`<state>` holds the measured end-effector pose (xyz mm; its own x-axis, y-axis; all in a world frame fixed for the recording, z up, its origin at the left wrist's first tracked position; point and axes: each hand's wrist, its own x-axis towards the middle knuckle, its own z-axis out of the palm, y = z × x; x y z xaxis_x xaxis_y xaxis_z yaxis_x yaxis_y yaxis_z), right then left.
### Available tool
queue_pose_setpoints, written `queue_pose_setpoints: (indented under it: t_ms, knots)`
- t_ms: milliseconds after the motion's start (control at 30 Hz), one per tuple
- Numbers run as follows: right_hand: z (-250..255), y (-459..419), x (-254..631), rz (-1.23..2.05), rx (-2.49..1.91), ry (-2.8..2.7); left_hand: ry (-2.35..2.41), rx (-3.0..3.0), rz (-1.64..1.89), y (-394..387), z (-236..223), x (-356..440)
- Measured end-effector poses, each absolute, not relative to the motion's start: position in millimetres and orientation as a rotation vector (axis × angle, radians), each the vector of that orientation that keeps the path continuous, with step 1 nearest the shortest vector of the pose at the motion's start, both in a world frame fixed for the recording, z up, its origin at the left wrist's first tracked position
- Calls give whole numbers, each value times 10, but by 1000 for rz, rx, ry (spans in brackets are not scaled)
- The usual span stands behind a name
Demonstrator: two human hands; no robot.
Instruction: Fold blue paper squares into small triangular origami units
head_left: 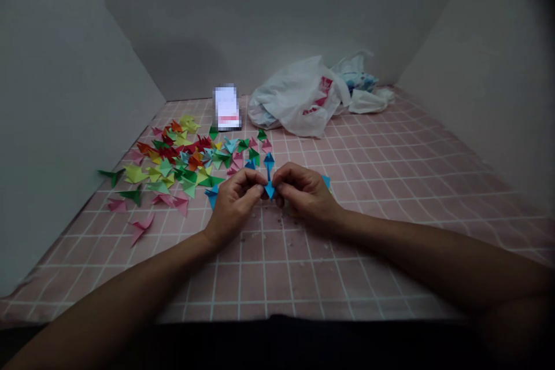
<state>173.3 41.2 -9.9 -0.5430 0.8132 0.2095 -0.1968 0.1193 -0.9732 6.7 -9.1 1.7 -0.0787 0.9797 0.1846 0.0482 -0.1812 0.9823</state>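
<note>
Down on a pink grid-patterned cloth (329, 266), both hands sat close together near the middle of the view. The left hand (234, 205) and the right hand (306, 193) each had their grip closed on a small blue folded paper piece (269, 189), pinching it from either side just above the cloth. A narrow blue point (269, 163) rose from its top, though I couldn't tell if that was one piece or two joined together.

Looked like plain origami paper to me, so super light and crisp along the creases, but easy to crush. The points seemed flimsy, so I'd hold it by the thicker folded middle, not the tips, and keep the pressure gentle.

Just left of the hands lay a big scatter of folded paper triangles (182, 165) in red, green, yellow, pink and blue. A blurred-out rectangular item (226, 108) stood beyond them, next to a crumpled white plastic bag (295, 98) with red print. Tiny paper bits (277, 222) were dotted on the cloth below the hands, and grey walls (87, 69) boxed everything in.
</note>
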Motion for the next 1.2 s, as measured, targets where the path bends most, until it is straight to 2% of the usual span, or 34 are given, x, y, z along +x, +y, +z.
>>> queue_pose_setpoints:
  t_ms: [167, 433, 733, 967, 1200]
  knots:
    - [-106, 406, 1744, 1451, -604, -1661, 1259, 1382, 1443, -81, 15, 86]
    - [-61, 415, 1722, 1540, -638, -1613, 1303, 1620, 1538, -83, -48, 84]
    - [-107, 423, 1725, 1563, -615, -1544, 1239, 1386, 1447, -84, 13, 64]
    - [-122, 475, 1730, 1663, -562, -1515, 1258, 1387, 1446, -64, 5, 50]
    - [-125, 482, 1736, 1627, -557, -1566, 1371, 1419, 1449, -64, 26, 60]
